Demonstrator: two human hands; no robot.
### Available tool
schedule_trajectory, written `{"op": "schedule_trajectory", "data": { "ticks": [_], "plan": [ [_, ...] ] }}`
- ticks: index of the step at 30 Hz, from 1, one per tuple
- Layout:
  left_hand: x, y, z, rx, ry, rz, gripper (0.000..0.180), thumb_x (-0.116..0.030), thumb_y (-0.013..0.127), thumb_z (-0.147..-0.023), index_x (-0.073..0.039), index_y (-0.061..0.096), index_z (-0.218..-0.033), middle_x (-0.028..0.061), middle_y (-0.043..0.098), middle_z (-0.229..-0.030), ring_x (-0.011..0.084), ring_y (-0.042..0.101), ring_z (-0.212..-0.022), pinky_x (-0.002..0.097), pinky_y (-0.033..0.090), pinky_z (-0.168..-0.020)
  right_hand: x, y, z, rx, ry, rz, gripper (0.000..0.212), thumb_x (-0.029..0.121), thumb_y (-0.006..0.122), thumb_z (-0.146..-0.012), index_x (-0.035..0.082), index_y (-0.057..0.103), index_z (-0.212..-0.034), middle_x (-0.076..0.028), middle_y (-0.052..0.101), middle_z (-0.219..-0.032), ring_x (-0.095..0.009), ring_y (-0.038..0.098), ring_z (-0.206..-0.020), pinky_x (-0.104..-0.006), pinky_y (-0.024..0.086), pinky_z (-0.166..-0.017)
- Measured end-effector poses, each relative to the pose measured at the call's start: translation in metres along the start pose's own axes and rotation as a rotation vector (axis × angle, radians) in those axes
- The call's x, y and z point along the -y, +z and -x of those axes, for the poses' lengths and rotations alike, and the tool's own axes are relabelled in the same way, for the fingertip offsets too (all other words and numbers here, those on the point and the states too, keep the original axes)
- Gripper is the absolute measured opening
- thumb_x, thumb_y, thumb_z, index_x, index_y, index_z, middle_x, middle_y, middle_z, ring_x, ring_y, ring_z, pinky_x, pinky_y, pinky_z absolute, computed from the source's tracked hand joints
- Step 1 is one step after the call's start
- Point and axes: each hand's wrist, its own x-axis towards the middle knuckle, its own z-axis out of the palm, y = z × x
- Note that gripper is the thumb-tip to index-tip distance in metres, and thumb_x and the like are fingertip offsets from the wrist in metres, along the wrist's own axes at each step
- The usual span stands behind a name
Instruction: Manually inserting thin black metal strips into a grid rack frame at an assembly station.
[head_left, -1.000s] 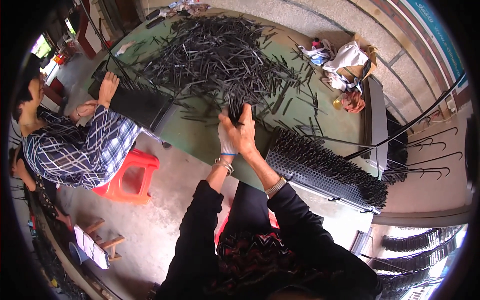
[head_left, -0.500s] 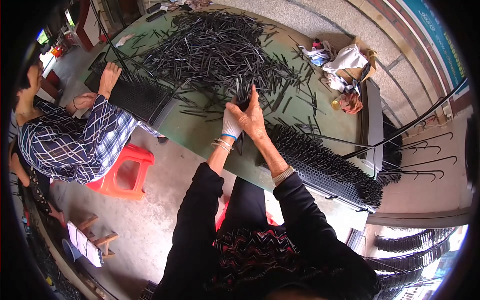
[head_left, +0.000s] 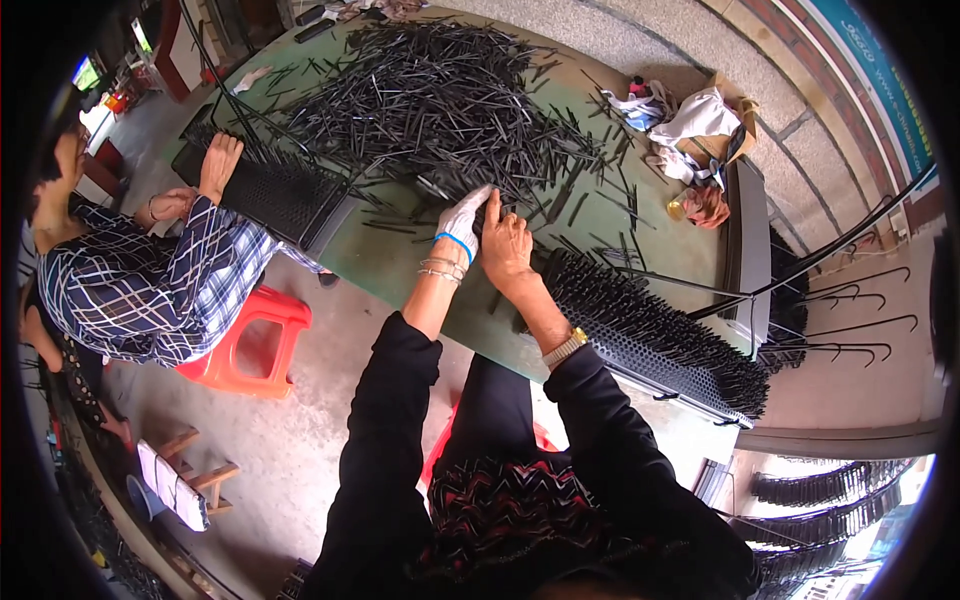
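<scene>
My left hand [head_left: 462, 222], in a white glove with a blue cuff edge, is closed around a bundle of thin black strips [head_left: 432, 188] at the near edge of the pile. The strips' pale ends stick out to the left of the glove. Right beside it is my bare right hand [head_left: 508, 246], its fingers curled and the index finger against the gloved fingertips; what lies under them is hidden. Just beyond both hands spreads a large heap of loose black strips [head_left: 430, 100] on the green tabletop [head_left: 390, 255].
To the right stands a black perforated rack [head_left: 650, 335] bristling with upright strips. A similar rack [head_left: 270, 195] lies at left, under the hand of a seated person [head_left: 150, 270] on a red stool [head_left: 255, 345]. Cloths [head_left: 700, 120] and a cardboard box [head_left: 745, 130] sit at the back right.
The bundle has tipped from upright to lying leftward, low over the table. My left hand has turned and moved slightly left; my right fingers have curled and come down a little.
</scene>
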Motion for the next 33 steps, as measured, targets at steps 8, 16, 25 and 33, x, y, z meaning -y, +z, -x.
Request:
{"op": "schedule_trajectory", "data": {
  "ticks": [8,16,25,33],
  "plan": [
    [-0.037,-0.012,0.009,0.408,-0.232,-0.043,0.059,-0.059,0.057,-0.090,-0.008,0.063,-0.119,0.0054,0.064,-0.109,0.0152,0.058,-0.094,0.0323,0.046,-0.087,-0.026,-0.027,-0.020,0.229,0.083,-0.480,0.079,0.024,0.065,-0.078,-0.009,0.024,-0.136,-0.028,0.066,-0.098,-0.044,0.064,-0.097,-0.0487,0.050,-0.088],
    [-0.003,0.013,0.032,0.199,-0.002,-0.028,0.020,-0.019,0.072,-0.083,-0.001,0.070,-0.090,0.0069,0.068,-0.080,0.0158,0.064,-0.070,0.0306,0.053,-0.068,-0.017,-0.004,-0.006,0.178,0.091,-0.248,0.072,0.031,0.062,-0.082,-0.008,0.034,-0.134,-0.031,0.057,-0.120,-0.043,0.063,-0.102,-0.0479,0.051,-0.087],
    [0.007,-0.013,0.038,-0.035,0.433,-0.366,0.038,-0.004,0.069,-0.079,0.001,0.058,-0.115,0.0052,0.066,-0.093,0.0137,0.059,-0.082,0.0288,0.050,-0.074,-0.021,-0.039,0.009,-0.261,-0.130,-0.612,0.078,0.040,0.076,-0.081,-0.004,0.041,-0.135,-0.025,0.057,-0.121,-0.037,0.058,-0.107,-0.0396,0.047,-0.093],
    [0.034,-0.028,0.069,-0.182,0.610,-1.144,0.028,-0.023,0.057,-0.088,-0.003,0.056,-0.107,0.0191,0.066,-0.101,0.0405,0.062,-0.092,0.0436,0.050,-0.073,0.012,0.001,0.023,-0.205,0.163,-1.122,0.059,0.031,0.079,-0.079,-0.005,0.049,-0.115,-0.014,0.061,-0.103,-0.022,0.057,-0.092,-0.0334,0.046,-0.085]
  ]
}}
